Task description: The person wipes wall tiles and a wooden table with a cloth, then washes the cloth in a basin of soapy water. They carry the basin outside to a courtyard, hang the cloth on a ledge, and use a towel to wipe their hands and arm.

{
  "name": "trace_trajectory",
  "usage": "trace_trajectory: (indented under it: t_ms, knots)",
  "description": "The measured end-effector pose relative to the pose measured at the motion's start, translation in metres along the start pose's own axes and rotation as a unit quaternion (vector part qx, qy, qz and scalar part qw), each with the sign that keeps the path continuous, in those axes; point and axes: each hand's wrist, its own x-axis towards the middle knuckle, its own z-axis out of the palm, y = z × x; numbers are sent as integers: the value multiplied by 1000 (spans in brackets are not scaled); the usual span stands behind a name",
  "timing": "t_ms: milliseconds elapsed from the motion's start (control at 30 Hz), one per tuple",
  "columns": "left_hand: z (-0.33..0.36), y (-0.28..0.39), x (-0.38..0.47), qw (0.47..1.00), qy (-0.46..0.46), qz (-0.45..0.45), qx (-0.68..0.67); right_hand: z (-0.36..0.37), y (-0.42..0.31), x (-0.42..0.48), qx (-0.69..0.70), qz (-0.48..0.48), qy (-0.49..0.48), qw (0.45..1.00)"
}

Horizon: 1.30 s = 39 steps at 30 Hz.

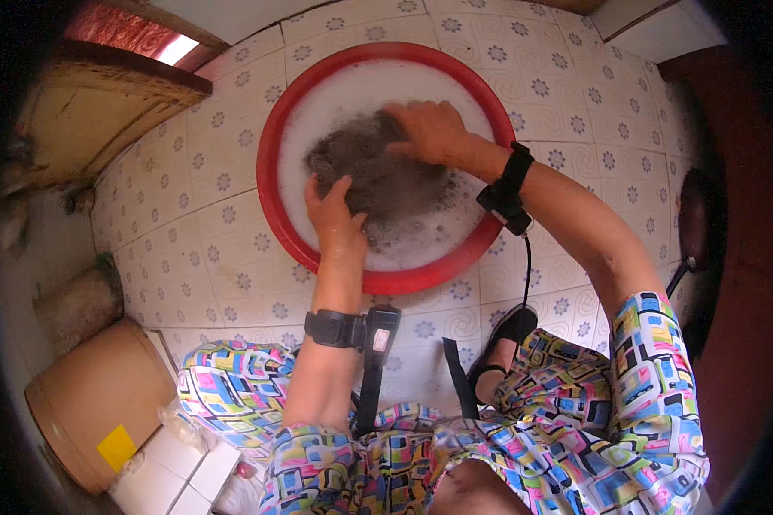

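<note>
A round red plastic basin [274, 212] stands on the tiled floor in front of me, holding white suds. In its middle lies a dark, soaked mass, apparently cloth [386, 170], partly covered by foam. My left hand [336, 215] is over the near left side of the basin, fingers spread at the edge of the dark mass. On the far right side of that mass is my right hand [428, 132], thumb and fingers apart, with fingertips at the dark material; whether they pinch it is blurred. Each wrist wears a black strap with a small device.
Patterned floor tiles [225, 251] surround the basin. At the lower left are a brown cylindrical container [103, 399] and white tiled blocks [167, 470]. A wooden panel [122, 96] stands at the upper left. A black cable [528, 270] hangs from the right wrist device, near my shoe [515, 325].
</note>
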Motion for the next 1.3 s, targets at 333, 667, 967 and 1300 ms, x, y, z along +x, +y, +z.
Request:
trace_trajectory:
  t_ms: [333,667,967,1300]
  knots:
    - [-32,-29,39,991,-28,-13,-131,0,-34,0,270,5,-221,937]
    - [-23,-22,16,939,-237,-2,-248,-12,-117,-43,447,-70,-41,891]
    - [8,-14,16,985,-56,-66,-146,10,-37,11,125,-42,10,991]
    - [-11,-11,19,996,23,-50,-76,29,-42,-30,-138,-187,-110,966]
